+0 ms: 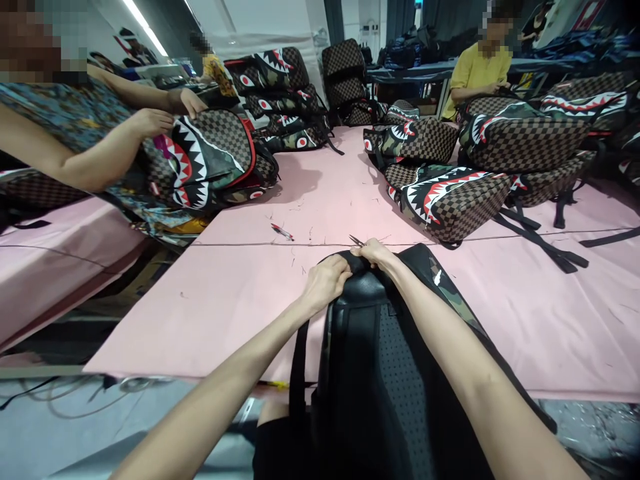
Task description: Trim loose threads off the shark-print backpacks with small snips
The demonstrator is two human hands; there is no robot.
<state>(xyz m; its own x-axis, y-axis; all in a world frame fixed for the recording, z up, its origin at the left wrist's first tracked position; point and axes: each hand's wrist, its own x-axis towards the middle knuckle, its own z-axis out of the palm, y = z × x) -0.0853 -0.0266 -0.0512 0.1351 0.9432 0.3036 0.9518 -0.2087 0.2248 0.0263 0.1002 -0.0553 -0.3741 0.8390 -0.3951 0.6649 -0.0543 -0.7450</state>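
A black backpack leans against the table edge in front of me, its padded, dotted back panel facing me. A camouflage strip shows along its right side. My left hand is closed on the top edge of the backpack. Close beside it, my right hand is closed around small thread snips, whose dark pointed blades stick out to the left past the fingers. The right fingers also rest at the bag's top edge; what they press there is hidden. A black strap hangs at the bag's left.
On the pink-covered table lie a red-and-white pen-like object and scattered thread bits. Checkered shark-mouth backpacks are piled at right, with another stack at the back. A co-worker at left handles a similar backpack; another person in yellow works behind.
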